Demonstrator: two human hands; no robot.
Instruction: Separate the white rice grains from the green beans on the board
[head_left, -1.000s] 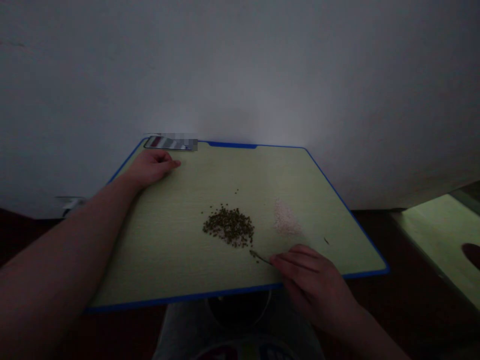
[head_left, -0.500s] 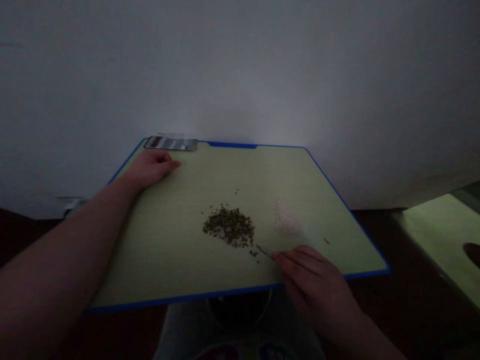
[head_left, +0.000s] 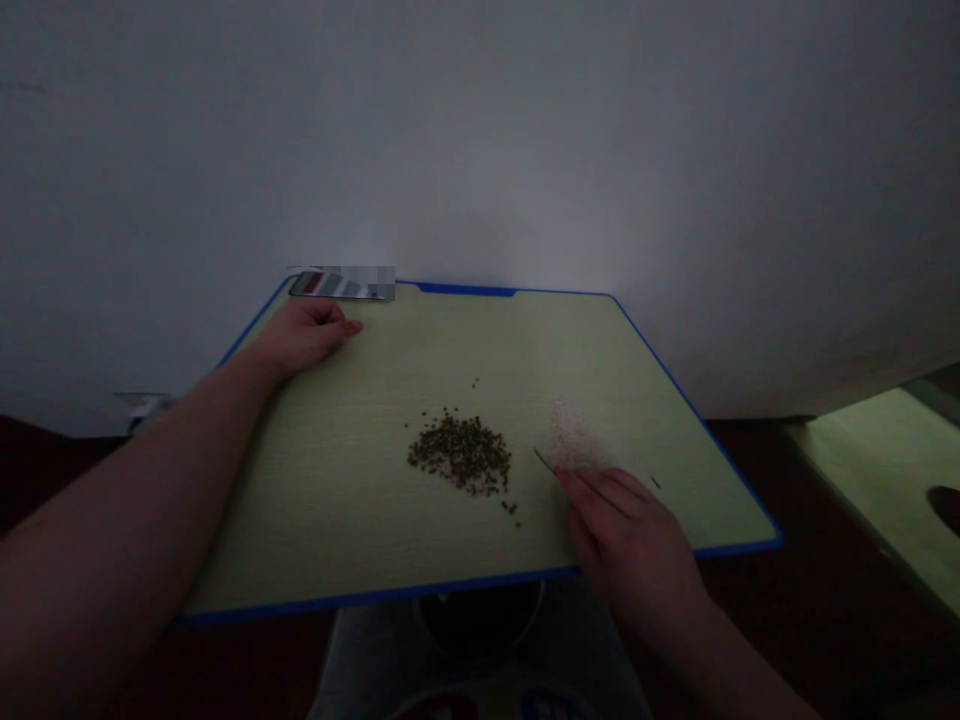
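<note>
Pinching a thin pick [head_left: 545, 461] between right fingers [head_left: 592, 490] beside pale powder [head_left: 574, 435], left hand [head_left: 304, 335] curled empty by a blurred phone [head_left: 341, 286]

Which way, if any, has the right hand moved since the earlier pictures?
Yes: the right hand moved forward, away from the green board's near blue edge.

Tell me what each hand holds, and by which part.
The right hand pinches a thin, dark, pointed stick by its near end; the left hand, resting on the pale green blue-edged board, holds nothing.
</note>
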